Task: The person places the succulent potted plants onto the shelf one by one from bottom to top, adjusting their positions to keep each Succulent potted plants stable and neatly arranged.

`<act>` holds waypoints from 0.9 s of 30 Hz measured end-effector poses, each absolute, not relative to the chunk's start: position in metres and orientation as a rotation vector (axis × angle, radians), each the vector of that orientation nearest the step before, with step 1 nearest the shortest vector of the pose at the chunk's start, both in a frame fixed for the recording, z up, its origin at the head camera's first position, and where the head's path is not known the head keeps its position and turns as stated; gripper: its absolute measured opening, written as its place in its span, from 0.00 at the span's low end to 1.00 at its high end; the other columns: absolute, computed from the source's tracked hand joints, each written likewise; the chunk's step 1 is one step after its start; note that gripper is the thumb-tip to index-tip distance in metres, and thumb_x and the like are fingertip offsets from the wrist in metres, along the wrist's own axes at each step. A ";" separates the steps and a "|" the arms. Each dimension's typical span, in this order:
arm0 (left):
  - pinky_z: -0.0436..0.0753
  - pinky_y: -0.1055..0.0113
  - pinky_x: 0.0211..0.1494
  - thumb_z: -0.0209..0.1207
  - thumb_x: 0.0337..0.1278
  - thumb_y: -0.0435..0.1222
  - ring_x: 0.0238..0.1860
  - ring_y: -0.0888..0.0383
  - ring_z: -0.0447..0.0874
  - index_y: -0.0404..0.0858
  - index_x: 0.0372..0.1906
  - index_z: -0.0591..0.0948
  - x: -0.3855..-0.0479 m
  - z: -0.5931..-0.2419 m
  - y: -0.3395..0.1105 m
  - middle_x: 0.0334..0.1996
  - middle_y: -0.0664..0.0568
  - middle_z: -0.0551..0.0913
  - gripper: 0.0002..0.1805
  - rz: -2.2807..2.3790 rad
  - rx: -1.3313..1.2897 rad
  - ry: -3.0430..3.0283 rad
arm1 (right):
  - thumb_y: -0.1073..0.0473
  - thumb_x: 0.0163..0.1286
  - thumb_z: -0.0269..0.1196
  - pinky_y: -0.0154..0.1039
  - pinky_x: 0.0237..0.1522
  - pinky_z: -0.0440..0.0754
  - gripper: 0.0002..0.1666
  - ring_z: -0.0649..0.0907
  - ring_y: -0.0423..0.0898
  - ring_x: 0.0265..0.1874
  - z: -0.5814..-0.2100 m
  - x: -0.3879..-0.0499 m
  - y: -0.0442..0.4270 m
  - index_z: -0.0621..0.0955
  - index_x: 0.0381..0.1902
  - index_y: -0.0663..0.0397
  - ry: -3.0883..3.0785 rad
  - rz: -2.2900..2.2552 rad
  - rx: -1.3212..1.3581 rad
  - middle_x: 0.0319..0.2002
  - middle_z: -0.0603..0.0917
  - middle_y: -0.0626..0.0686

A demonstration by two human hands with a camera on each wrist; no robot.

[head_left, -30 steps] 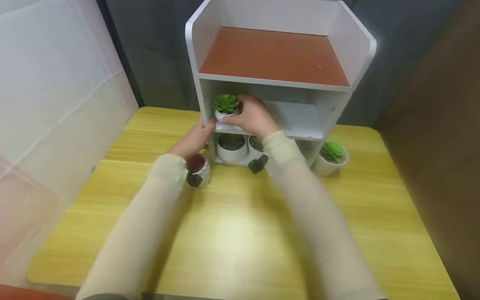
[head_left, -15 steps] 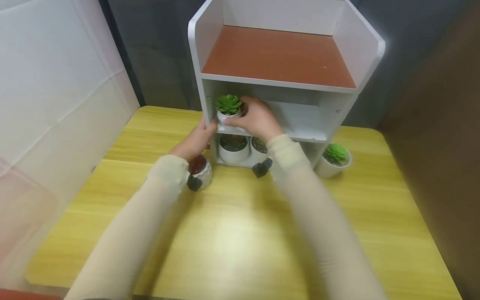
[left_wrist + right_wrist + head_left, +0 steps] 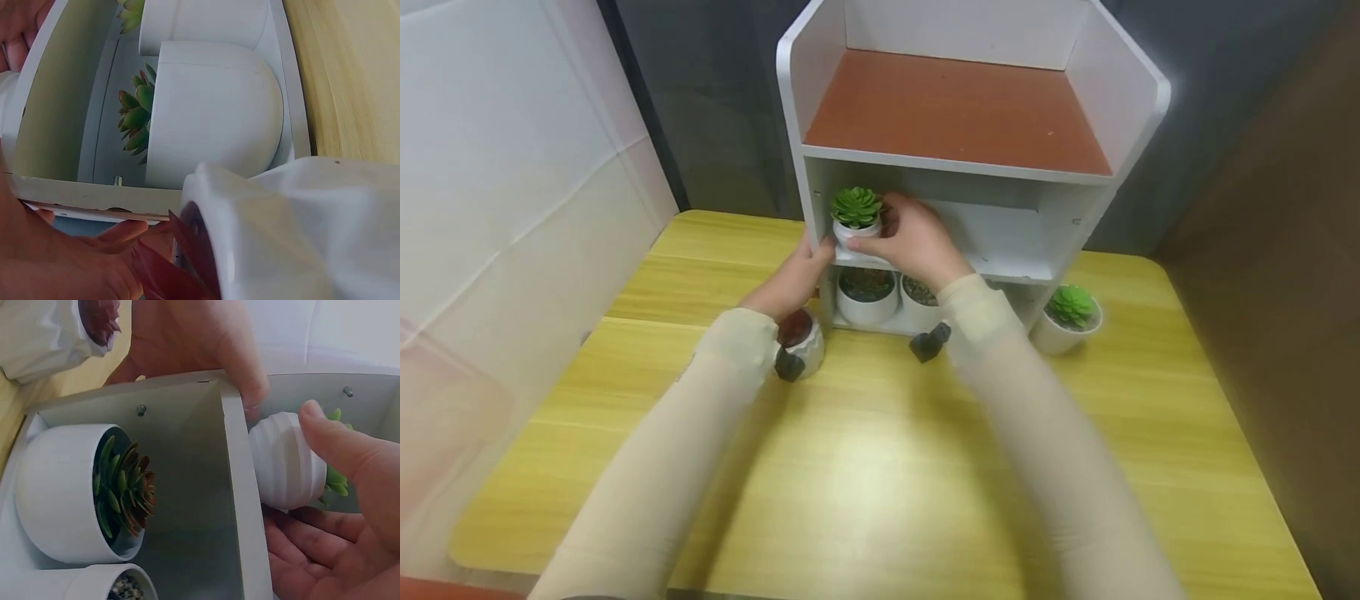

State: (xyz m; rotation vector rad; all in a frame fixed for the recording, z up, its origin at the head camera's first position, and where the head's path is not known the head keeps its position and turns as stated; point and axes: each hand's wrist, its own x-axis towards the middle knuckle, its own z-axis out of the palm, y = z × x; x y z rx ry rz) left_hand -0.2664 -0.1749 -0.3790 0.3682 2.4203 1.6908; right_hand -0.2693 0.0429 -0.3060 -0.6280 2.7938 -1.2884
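Note:
My right hand (image 3: 917, 237) holds a small green potted succulent (image 3: 856, 218) at the left end of the middle shelf. In the right wrist view, the thumb lies on the ribbed white pot (image 3: 289, 459) and the other fingers are beneath and behind it. My left hand (image 3: 793, 279) grips the left side panel of the white shelf unit (image 3: 917, 158), its thumb over the front edge near the middle board. Just below the left wrist, on the table, stands a white faceted pot with a dark red plant (image 3: 805, 346). The left fingers are mostly hidden behind the panel.
Two white pots stand in the bottom compartment, a left pot (image 3: 867, 298) and a right pot (image 3: 917, 308) partly hidden by my right arm. Another potted green succulent (image 3: 1067, 318) stands right of the unit on the yellow wooden table (image 3: 850, 483).
The head view has shifted slightly, moving the unit a little right in the picture. My right wrist has edged right. Both hands keep their holds, and the succulent stays on the middle shelf.

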 end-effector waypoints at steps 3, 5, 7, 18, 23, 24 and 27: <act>0.58 0.35 0.80 0.37 0.87 0.51 0.83 0.41 0.51 0.47 0.89 0.37 -0.266 -0.380 -0.176 0.87 0.40 0.47 0.39 1.692 0.376 2.440 | 0.49 0.70 0.78 0.40 0.55 0.83 0.41 0.84 0.49 0.54 -0.311 -0.269 0.044 0.75 0.73 0.60 2.719 -1.400 -0.626 0.57 0.85 0.57; 0.55 0.37 0.82 0.37 0.87 0.51 0.84 0.42 0.49 0.46 0.89 0.37 -0.266 -0.381 -0.176 0.87 0.40 0.47 0.39 1.700 0.380 2.440 | 0.51 0.71 0.78 0.40 0.58 0.83 0.42 0.84 0.50 0.57 -0.315 -0.269 0.045 0.74 0.75 0.61 2.677 -1.478 -0.630 0.60 0.84 0.58; 0.55 0.37 0.82 0.37 0.88 0.51 0.84 0.43 0.49 0.46 0.89 0.38 -0.266 -0.381 -0.175 0.87 0.41 0.47 0.39 1.693 0.387 2.436 | 0.52 0.71 0.77 0.40 0.60 0.82 0.42 0.83 0.51 0.59 -0.320 -0.267 0.048 0.74 0.76 0.62 2.656 -1.556 -0.624 0.62 0.83 0.59; 0.54 0.36 0.82 0.36 0.87 0.55 0.85 0.41 0.47 0.50 0.89 0.33 -0.268 -0.382 -0.172 0.88 0.42 0.43 0.41 1.691 0.366 2.445 | 0.60 0.70 0.77 0.39 0.69 0.76 0.40 0.80 0.52 0.67 -0.333 -0.251 0.073 0.75 0.75 0.61 2.538 -1.971 -0.606 0.70 0.80 0.56; 0.55 0.33 0.80 0.36 0.87 0.55 0.85 0.41 0.45 0.53 0.89 0.31 -0.267 -0.383 -0.175 0.89 0.44 0.40 0.41 1.693 0.364 2.435 | 0.60 0.70 0.77 0.40 0.69 0.76 0.40 0.80 0.52 0.67 -0.335 -0.239 0.085 0.75 0.76 0.61 2.494 -2.067 -0.648 0.70 0.80 0.56; 0.55 0.33 0.80 0.36 0.87 0.55 0.85 0.41 0.45 0.53 0.89 0.31 -0.267 -0.383 -0.175 0.89 0.45 0.39 0.41 1.697 0.362 2.430 | 0.60 0.70 0.77 0.40 0.69 0.76 0.40 0.80 0.52 0.68 -0.335 -0.236 0.087 0.75 0.76 0.62 2.486 -2.074 -0.661 0.71 0.80 0.57; 0.56 0.31 0.79 0.37 0.87 0.55 0.85 0.41 0.46 0.55 0.89 0.31 -0.266 -0.383 -0.175 0.89 0.45 0.39 0.41 1.703 0.357 2.421 | 0.62 0.71 0.76 0.41 0.71 0.75 0.41 0.79 0.54 0.69 -0.335 -0.227 0.095 0.73 0.77 0.62 2.454 -2.088 -0.690 0.72 0.78 0.58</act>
